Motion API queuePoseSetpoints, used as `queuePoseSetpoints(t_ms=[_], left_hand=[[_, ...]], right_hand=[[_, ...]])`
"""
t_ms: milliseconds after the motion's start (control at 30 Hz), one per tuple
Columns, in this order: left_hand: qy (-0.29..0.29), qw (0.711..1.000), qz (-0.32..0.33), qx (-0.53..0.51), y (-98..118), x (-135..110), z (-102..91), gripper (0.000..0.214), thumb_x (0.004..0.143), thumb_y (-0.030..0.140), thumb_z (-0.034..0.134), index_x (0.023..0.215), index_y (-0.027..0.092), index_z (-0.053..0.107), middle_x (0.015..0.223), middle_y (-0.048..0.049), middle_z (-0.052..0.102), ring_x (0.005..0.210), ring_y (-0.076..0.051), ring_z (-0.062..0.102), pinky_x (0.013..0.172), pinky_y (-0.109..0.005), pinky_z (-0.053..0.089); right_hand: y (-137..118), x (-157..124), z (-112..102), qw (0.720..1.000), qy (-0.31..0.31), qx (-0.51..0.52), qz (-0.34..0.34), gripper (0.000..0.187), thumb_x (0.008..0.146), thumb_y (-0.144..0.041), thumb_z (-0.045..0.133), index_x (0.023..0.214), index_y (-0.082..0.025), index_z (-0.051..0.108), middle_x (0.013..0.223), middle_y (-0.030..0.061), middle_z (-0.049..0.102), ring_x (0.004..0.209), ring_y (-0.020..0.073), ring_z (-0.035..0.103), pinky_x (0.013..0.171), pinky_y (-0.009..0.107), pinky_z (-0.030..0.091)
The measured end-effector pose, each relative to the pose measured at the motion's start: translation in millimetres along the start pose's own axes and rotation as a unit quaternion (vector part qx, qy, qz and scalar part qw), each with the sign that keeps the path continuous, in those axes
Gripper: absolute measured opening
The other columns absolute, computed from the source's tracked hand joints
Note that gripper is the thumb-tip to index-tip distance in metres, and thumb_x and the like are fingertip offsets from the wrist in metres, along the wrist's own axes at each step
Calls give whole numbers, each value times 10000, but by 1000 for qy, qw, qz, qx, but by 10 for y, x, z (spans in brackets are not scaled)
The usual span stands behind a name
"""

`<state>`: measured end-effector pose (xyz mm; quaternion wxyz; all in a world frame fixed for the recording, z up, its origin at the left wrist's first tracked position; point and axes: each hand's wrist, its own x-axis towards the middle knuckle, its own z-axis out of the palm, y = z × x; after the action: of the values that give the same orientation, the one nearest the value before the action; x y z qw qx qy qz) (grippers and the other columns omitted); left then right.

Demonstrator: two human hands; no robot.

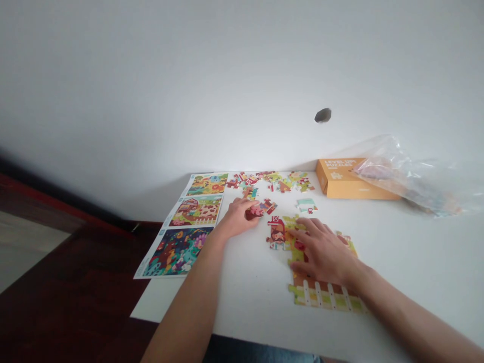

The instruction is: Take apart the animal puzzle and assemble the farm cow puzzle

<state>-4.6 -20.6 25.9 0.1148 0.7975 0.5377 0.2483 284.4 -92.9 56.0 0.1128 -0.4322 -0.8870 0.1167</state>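
My left hand [239, 218] has its fingers curled around a pink jigsaw puzzle piece [256, 210] low over the table; part of the piece is hidden by the fingers. Another puzzle piece [270, 205] lies right beside it. My right hand [323, 248] rests with fingers spread on a partly joined puzzle [321, 296], which shows a white fence along its near edge. At the puzzle's left side sits a section with a farmer figure and a red barn top [278, 233]. The hand and forearm cover much of the puzzle's middle and right.
Several loose pieces [284, 185] lie along the wall, and a pale green piece [307, 204] lies nearer. A picture sheet [161, 252] overhangs the table's left edge. At the back right stand an orange puzzle box [342, 186] and a clear plastic bag [412, 179] holding pieces.
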Motion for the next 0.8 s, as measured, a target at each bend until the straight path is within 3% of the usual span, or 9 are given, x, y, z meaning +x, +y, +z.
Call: queuePoseSetpoints(t_ms=[267,633,800], left_hand=[[2,1000,-30,-5,-19,6,25,440,739,287,678,1175,231,694,1045,-43,717,1028,-243,618,960,-368,484],[-2,1000,-8,-30,81,-12,-30,384,740,269,697,1121,233,730,1037,-40,732,1015,-245,639,924,-368,509],[23,998,12,-60,31,7,-36,204,862,326,620,959,216,762,966,-37,748,938,-212,659,891,-332,505]], right_hand=[[101,67,74,1000,18,23,3,385,875,-311,619,1254,-244,635,1313,119,526,1232,296,452,1007,451,484],[284,191,178,998,62,11,-7,373,896,-316,613,1255,-222,643,1305,131,535,1215,296,472,1028,468,464],[317,207,185,998,63,4,-3,380,898,-335,612,1257,-214,645,1329,131,525,1214,295,471,1044,467,446]])
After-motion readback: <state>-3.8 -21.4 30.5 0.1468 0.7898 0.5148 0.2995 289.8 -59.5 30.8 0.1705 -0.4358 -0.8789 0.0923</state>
